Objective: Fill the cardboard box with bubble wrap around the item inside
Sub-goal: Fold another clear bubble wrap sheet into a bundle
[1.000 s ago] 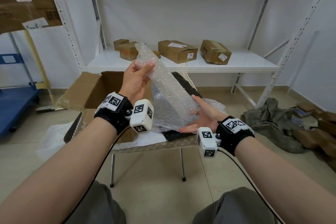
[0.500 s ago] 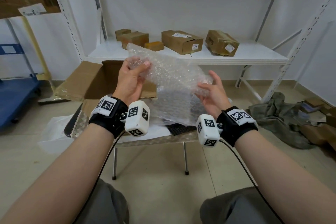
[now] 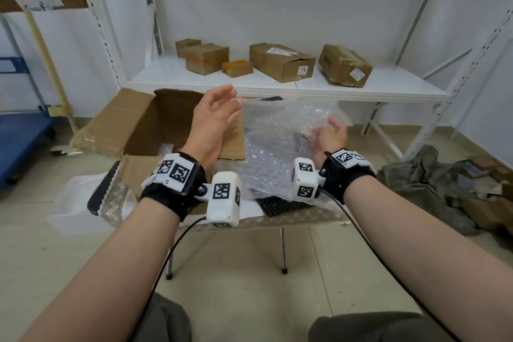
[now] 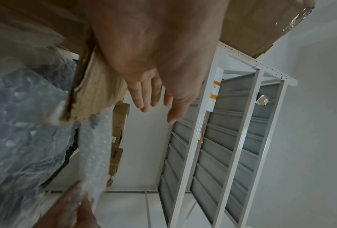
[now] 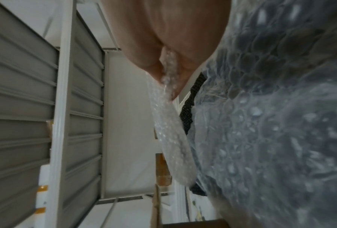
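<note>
Whereas half second ago both hands held clear crinkled bubble wrap sheet (image 3: 288, 130), now left hand (image 3: 215, 116) off it, fingers straight and spread, empty, hovering over open brown cardboard box (image 3: 166, 125) at left. Right hand (image 3: 329, 134) pinches sheet edge alone, sheet right of box, over table. Judgement: regrip or reach under way; nothing stuffed yet. Count: one open box, one sheet in hand, five small brown cartons (image 3: 281, 61) on far white shelf (image 3: 388, 86). Item inside box barely visible.

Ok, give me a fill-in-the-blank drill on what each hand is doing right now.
1. The bubble wrap is pinched only by the ____ hand.
2. The left hand is ____, holding nothing.
3. The left hand hovers above the open cardboard ____.
4. Five closed boxes sit on the white ____.

Missing words: right; open; box; shelf
</note>
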A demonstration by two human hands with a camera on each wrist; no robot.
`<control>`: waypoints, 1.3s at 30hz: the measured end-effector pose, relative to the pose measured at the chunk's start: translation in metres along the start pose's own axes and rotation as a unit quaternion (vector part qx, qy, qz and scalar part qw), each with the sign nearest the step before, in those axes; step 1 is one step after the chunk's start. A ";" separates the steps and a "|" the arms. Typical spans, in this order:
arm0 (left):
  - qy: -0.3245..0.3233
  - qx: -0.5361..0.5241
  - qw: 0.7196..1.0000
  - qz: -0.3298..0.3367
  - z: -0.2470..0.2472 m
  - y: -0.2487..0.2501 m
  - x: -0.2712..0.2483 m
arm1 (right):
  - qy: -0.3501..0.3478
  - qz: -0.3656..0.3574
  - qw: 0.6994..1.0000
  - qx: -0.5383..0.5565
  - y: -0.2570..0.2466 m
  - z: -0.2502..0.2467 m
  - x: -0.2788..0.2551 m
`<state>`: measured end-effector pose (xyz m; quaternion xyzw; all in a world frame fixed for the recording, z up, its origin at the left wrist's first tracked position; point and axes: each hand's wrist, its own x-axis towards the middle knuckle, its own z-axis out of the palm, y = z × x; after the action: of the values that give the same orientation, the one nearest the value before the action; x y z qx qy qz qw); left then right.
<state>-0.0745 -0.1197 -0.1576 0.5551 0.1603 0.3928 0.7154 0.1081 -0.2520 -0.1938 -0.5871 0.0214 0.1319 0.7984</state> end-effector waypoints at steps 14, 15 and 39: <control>-0.153 0.435 0.882 0.099 0.023 -0.018 -0.016 | -0.181 0.208 0.950 -0.145 0.000 -0.039 -0.025; -0.170 0.479 0.855 0.099 0.025 -0.022 -0.018 | -0.174 0.207 0.953 -0.138 -0.001 -0.046 -0.024; -0.047 0.577 0.785 0.219 0.050 -0.054 -0.050 | 0.080 0.010 0.996 0.032 -0.042 -0.118 -0.026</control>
<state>-0.0525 -0.1948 -0.2008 0.9024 0.1979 0.3465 0.1627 0.1075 -0.3793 -0.1858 -0.5697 0.0948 0.0917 0.8112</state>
